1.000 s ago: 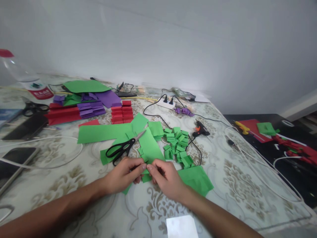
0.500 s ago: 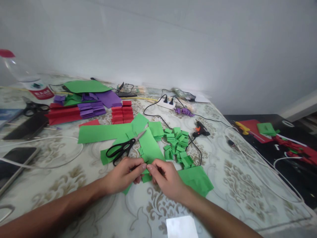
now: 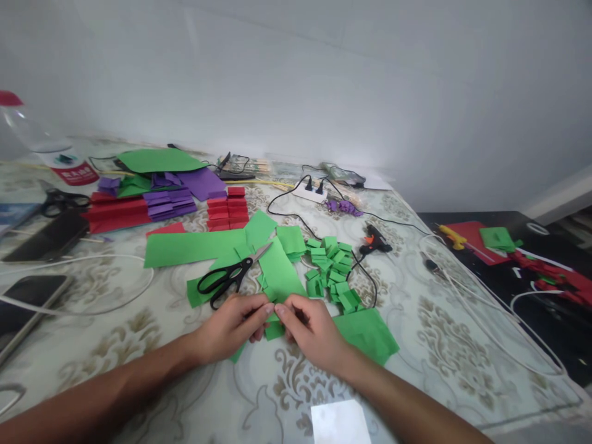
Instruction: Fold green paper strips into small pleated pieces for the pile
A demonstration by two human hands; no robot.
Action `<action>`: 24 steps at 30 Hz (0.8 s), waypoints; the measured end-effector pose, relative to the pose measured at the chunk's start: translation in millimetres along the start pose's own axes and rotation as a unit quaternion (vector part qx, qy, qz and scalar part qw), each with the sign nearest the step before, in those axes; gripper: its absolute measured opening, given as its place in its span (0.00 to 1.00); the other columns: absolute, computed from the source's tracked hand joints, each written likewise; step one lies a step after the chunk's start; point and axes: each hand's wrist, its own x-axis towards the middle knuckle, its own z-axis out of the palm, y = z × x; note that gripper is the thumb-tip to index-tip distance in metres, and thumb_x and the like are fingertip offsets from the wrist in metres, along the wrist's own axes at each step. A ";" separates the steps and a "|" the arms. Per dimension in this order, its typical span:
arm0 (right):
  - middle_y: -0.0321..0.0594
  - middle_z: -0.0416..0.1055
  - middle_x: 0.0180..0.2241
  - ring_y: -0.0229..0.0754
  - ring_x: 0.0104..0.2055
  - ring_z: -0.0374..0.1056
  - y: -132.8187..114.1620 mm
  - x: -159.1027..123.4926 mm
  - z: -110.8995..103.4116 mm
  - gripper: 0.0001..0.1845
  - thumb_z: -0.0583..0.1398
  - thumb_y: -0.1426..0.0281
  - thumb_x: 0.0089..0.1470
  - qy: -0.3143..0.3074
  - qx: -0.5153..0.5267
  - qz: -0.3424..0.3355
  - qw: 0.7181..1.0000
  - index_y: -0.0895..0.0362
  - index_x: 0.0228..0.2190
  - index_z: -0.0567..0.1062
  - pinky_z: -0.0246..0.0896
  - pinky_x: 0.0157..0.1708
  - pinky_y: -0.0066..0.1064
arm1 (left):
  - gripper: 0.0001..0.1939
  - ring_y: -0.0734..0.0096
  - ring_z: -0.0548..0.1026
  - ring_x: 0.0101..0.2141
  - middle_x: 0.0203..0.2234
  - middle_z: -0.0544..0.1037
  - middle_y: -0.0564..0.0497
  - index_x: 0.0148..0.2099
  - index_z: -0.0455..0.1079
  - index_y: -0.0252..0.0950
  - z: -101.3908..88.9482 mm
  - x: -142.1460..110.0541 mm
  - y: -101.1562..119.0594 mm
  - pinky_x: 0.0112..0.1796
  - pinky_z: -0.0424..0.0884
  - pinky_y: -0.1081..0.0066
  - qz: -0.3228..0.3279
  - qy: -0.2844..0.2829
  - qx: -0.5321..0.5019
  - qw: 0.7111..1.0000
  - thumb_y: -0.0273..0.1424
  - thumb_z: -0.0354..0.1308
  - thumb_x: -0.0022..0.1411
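Fingertip to fingertip, my left hand (image 3: 238,322) and my right hand (image 3: 309,327) pinch a small piece of green paper (image 3: 272,318), mostly hidden by the fingers. Black-handled scissors (image 3: 227,279) lie just beyond my left hand, their blades resting on green paper. A wide green paper strip (image 3: 280,270) runs away from the fingertips. To its right is a heap of small folded green paper pieces (image 3: 331,266). A larger green sheet (image 3: 367,335) lies partly behind my right wrist.
A glue gun (image 3: 375,240) and a white power strip (image 3: 309,192) with black cords stand farther back. Red folded paper (image 3: 227,211) and purple folded paper (image 3: 170,203) lie back left, near a bottle (image 3: 69,163). Phones (image 3: 34,302) and white cables occupy the left side.
Both hands stay in nearly the same place, still pinching; the fingertips shift very slightly. The view has moved a little, and the things on the table lie as before.
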 end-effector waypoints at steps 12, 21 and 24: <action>0.32 0.68 0.20 0.36 0.22 0.62 -3.2 -1.7 -0.7 0.15 0.57 0.64 0.66 -0.010 0.002 0.001 1.000 0.56 0.27 0.71 0.53 0.24 0.27 | 0.15 0.73 0.72 0.23 0.20 0.73 0.56 0.36 0.67 0.37 1.5 -0.9 2.1 0.27 0.66 0.75 -0.026 -0.003 -0.055 0.998 0.40 0.50 0.74; 0.31 0.67 0.20 0.36 0.23 0.63 -2.3 -1.5 0.6 0.14 0.56 0.65 0.67 0.000 -0.005 -0.011 1.000 0.55 0.29 0.71 0.54 0.25 0.27 | 0.15 0.74 0.70 0.23 0.20 0.72 0.56 0.37 0.66 0.37 2.1 -0.3 0.8 0.27 0.65 0.75 -0.019 -0.004 -0.068 0.998 0.40 0.49 0.75; 0.31 0.68 0.21 0.36 0.23 0.65 -1.0 -1.4 1.0 0.14 0.55 0.64 0.69 0.000 -0.003 -0.011 1.000 0.55 0.31 0.71 0.57 0.27 0.27 | 0.14 0.74 0.70 0.23 0.21 0.72 0.57 0.38 0.66 0.37 2.6 -1.0 0.1 0.27 0.65 0.75 -0.023 -0.005 -0.086 0.996 0.40 0.50 0.74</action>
